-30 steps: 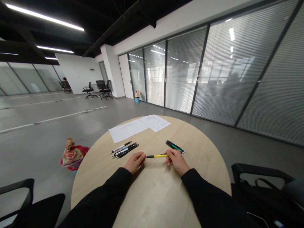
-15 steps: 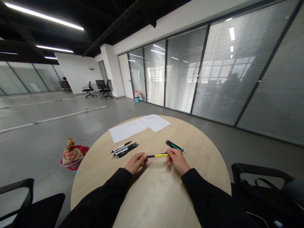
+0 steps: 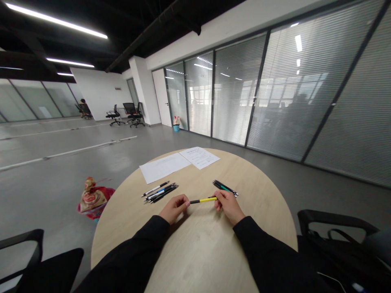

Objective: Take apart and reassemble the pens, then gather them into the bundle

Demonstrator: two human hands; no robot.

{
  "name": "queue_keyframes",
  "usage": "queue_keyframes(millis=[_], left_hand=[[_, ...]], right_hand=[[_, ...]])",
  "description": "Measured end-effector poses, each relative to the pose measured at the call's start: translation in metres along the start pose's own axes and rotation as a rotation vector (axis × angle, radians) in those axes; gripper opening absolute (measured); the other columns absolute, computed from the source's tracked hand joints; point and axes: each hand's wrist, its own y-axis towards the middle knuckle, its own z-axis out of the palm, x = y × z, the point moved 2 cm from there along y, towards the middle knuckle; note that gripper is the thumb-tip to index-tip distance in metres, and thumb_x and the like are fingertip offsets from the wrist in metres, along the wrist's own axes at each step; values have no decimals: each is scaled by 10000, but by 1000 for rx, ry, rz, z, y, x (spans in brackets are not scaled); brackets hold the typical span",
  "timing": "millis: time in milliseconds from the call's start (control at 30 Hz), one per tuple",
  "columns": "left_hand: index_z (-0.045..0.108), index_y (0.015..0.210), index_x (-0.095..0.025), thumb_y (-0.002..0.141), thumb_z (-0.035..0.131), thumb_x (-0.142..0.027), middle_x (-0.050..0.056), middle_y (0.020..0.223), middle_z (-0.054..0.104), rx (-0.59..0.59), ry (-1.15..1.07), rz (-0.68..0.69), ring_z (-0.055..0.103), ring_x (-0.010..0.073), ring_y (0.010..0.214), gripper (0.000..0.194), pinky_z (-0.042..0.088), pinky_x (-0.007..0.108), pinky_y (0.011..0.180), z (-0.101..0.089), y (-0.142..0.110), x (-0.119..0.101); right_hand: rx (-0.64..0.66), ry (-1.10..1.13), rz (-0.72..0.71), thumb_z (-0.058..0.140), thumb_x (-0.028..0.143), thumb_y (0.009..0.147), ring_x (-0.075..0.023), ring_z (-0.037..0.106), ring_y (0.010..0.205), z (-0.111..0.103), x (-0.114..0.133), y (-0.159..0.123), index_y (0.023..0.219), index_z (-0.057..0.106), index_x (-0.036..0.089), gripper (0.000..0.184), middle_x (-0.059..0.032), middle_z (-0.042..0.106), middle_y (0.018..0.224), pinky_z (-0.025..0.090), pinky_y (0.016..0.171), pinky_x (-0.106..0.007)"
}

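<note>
A yellow and black pen (image 3: 207, 200) is held level between my two hands, just above the round wooden table (image 3: 195, 252). My left hand (image 3: 175, 208) pinches its black end between thumb and fingers. At the yellow end, my right hand (image 3: 227, 205) closes around the pen, and the fingers hide that tip. Beyond my left hand lies a loose group of several pens (image 3: 160, 193), black, white and blue. A smaller bunch of dark pens (image 3: 225, 188), one with a green barrel, rests just past my right hand.
Two printed paper sheets (image 3: 165, 167) lie at the table's far edge. A bin with a red bag (image 3: 94, 201) stands on the floor to the left. Black chairs (image 3: 336, 228) flank the table. Glass partitions with blinds (image 3: 238, 93) line the right side.
The left end of the pen has dipped very slightly, with both hands staying in nearly the same place. The pen groups and papers have not moved.
</note>
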Motion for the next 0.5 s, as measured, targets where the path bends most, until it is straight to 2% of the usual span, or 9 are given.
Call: queue_keyframes(millis=[233, 333, 433, 500], left_hand=[[503, 782, -169, 747, 709, -492, -51, 628, 503, 15, -44, 8, 448, 91, 544, 385, 351, 212, 535, 2, 0, 4], [531, 749, -163, 827, 582, -553, -41, 595, 505, 18, 32, -14, 451, 105, 545, 401, 365, 231, 557, 3, -2, -3], [568, 666, -154, 891, 422, -596, -24, 567, 493, -1, 156, -28, 432, 115, 539, 517, 344, 243, 554, 3, -3, -9], [567, 638, -155, 901, 383, -602, -25, 550, 477, 5, 196, -42, 407, 114, 522, 550, 321, 246, 539, 3, -4, -10]], right_hand=[[3, -5, -7, 539, 589, 847, -86, 515, 400, 0, 0, 0, 814, 650, 128, 475, 4, 603, 524, 382, 395, -181], [-3, 0, -12, 536, 592, 848, -84, 509, 400, 0, -1, 1, 808, 646, 130, 476, 7, 600, 522, 379, 395, -179], [4, 3, -12, 528, 605, 845, -83, 505, 397, 0, -2, 2, 793, 640, 131, 490, 9, 595, 516, 372, 392, -180], [6, 0, -7, 530, 613, 839, -85, 505, 395, 0, -2, 2, 784, 638, 132, 496, 9, 592, 513, 371, 390, -182]])
